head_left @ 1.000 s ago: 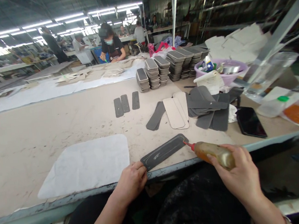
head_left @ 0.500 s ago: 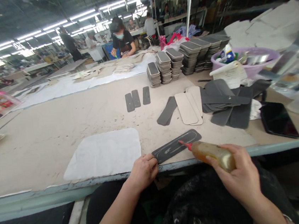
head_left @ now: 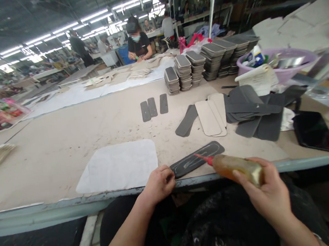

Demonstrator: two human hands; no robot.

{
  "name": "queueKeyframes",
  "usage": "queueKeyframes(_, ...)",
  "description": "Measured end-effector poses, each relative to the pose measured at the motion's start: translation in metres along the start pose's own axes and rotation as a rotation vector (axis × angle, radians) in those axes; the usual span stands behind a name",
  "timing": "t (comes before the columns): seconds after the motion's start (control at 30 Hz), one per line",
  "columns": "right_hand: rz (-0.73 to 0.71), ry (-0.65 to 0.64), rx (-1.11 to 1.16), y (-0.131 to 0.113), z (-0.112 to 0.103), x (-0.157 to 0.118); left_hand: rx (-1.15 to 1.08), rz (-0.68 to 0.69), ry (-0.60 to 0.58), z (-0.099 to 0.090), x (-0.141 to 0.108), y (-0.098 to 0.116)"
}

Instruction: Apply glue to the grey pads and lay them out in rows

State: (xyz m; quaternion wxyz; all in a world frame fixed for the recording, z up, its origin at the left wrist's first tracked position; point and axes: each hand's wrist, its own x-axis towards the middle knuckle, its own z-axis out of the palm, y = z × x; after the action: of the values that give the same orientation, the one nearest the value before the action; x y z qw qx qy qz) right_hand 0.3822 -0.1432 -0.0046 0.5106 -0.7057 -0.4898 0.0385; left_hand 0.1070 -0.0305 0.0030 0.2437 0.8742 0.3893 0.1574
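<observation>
A long dark grey panel with rounded ends [head_left: 211,151] lies slanted at the table's front edge, with pale wet lines of glue looping along its top. My left hand [head_left: 160,183] is closed on the panel's left end, thumb and fingers pinched together. In my right hand [head_left: 267,190] is a clear glue bottle [head_left: 234,167] of amber liquid, tilted with its red nozzle [head_left: 205,158] pointing left just over the panel's middle. Whether the tip touches the surface I cannot tell. To the left of the panel lies a white sheet [head_left: 118,165].
Beyond the panel lie beige pieces [head_left: 209,118], a pile of dark pieces [head_left: 251,110] and three small dark pieces [head_left: 152,107]. Stacks of panels [head_left: 183,72] stand farther back. On the right are a purple basin [head_left: 291,72] and a phone [head_left: 315,130]. A co-worker [head_left: 138,43] works across the table.
The bottle's nozzle has shifted slightly left along the panel, and the glue lines near its tip look fuller. My left hand keeps its hold; the whole view has swung slightly.
</observation>
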Motion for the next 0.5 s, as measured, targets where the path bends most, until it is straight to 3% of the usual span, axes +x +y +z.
queueKeyframes(0.07,0.146,0.085,0.046,0.01,-0.006,0.004,-0.064,-0.024,0.02,-0.001,0.001,0.0)
queueKeyframes(0.17,0.262,0.09,0.21,0.017,-0.008,0.004,-0.164,-0.082,0.026,-0.003,0.004,0.0)
queueKeyframes(0.37,0.195,-0.072,0.345,0.01,0.0,-0.006,-0.348,-0.207,-0.012,-0.007,0.009,-0.003)
queueKeyframes(0.5,0.112,-0.047,0.285,0.013,0.004,-0.007,-0.439,-0.228,-0.051,-0.004,0.01,-0.006)
